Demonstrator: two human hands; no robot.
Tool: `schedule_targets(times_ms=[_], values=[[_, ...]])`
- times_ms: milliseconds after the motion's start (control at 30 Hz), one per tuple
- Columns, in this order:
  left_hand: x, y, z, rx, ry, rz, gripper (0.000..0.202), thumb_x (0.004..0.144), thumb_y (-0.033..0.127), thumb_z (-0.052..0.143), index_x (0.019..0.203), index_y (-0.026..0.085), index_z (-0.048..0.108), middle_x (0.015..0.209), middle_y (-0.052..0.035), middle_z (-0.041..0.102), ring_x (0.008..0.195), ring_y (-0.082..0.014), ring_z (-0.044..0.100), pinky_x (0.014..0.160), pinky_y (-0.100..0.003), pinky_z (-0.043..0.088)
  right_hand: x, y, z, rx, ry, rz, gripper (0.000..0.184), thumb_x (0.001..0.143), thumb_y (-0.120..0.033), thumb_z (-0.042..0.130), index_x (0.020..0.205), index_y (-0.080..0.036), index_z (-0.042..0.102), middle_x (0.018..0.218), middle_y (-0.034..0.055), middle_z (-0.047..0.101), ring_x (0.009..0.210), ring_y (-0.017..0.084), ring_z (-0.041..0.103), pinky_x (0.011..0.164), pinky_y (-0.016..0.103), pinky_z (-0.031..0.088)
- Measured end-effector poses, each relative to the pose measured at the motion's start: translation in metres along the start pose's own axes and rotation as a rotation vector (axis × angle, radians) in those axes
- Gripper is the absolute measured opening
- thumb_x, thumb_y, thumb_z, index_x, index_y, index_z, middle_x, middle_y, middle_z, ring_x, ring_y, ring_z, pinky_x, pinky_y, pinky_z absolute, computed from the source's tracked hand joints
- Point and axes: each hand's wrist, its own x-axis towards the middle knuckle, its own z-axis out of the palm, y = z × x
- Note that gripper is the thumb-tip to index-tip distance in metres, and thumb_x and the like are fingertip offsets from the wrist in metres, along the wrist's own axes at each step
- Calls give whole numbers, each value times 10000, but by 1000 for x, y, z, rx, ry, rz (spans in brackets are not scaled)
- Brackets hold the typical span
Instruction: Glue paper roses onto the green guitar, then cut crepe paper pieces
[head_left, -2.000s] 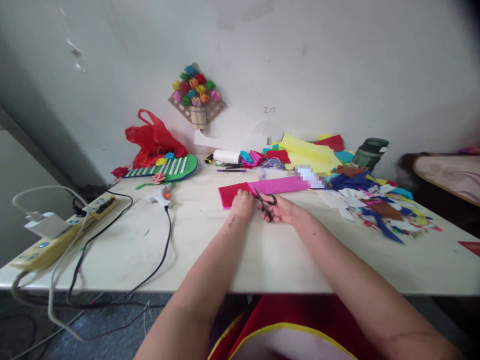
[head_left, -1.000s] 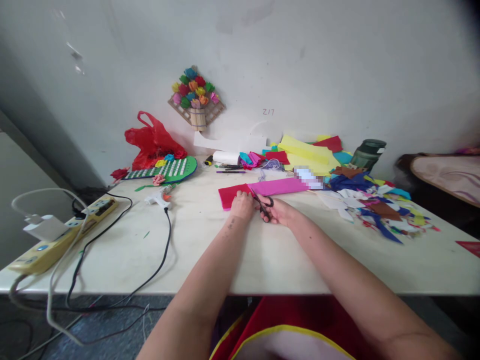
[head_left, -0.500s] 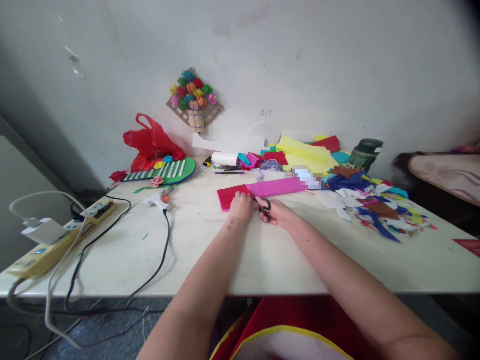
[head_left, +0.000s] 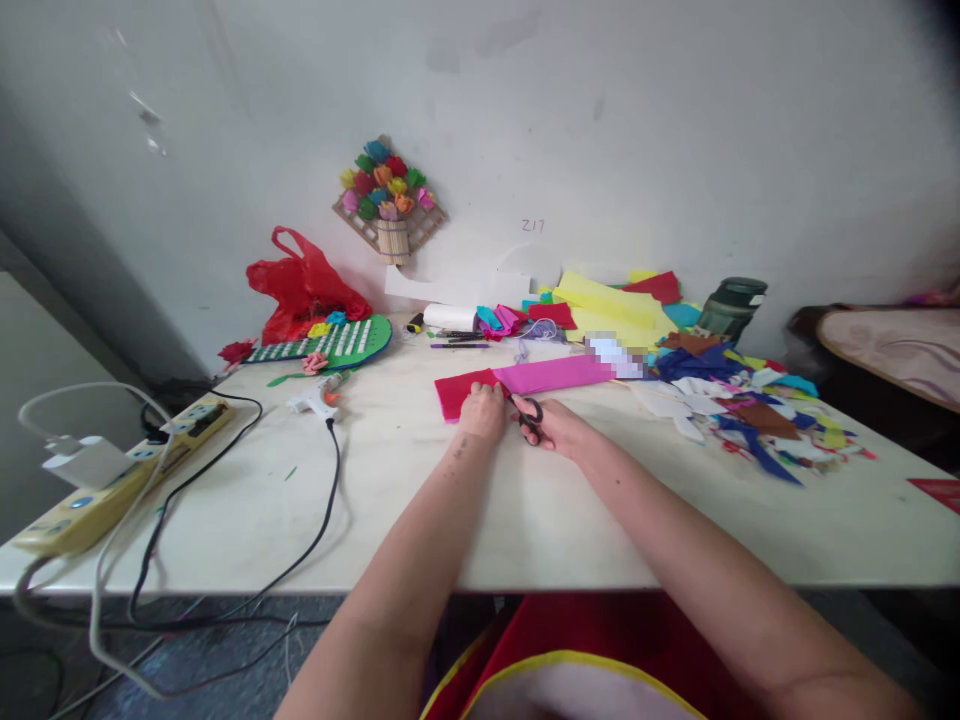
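Observation:
A folded piece of red paper [head_left: 452,392], pink along its lower edge, lies in the middle of the table. My left hand [head_left: 484,408] grips it at its right part, fingers curled over it against the tabletop. Dark-handled scissors [head_left: 532,411] are in my right hand [head_left: 556,428], fingers in the loops. Their blades point up and left to the red paper's right edge, beside my left fingertips; how far they reach into the paper is hidden. Just behind the scissors, a magenta paper strip [head_left: 555,374] stretches to the right.
Colourful paper scraps [head_left: 757,415] heap at the right, near a green bottle [head_left: 731,309]. Yellow sheets [head_left: 615,305] lie at the back. On the left are a glue gun [head_left: 319,400], its black cord, a power strip [head_left: 112,500], a green craft piece [head_left: 367,343] and a red bag [head_left: 300,290].

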Motion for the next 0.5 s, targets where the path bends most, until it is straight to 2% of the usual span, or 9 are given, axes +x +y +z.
schedule_targets(times_ms=[133, 267, 500], values=[[0, 2, -5, -10, -35, -21, 343, 876, 162, 337, 1153, 95, 527, 1009, -136, 578, 1045, -241, 436, 800, -292, 422, 0, -1, -1, 11, -3, 6, 376, 800, -488, 534, 732, -119, 535, 492, -10, 497, 348, 52, 436, 250, 146, 182], [-1, 4, -11, -23, -60, -37, 330, 882, 151, 322, 1119, 100, 546, 1023, -132, 576, 1062, -240, 430, 800, -289, 422, 0, -6, -2, 21, -15, 75, 372, 823, -481, 502, 754, -117, 535, 500, -10, 501, 346, 47, 422, 254, 144, 170], [-1, 6, -14, -35, -74, -51, 322, 891, 201, 343, 1106, 97, 559, 1022, -132, 575, 1064, -243, 433, 788, -284, 429, 7, -14, -7, 32, -138, 153, 365, 837, -499, 456, 716, -155, 476, 495, -13, 495, 361, 63, 434, 262, 148, 160]])
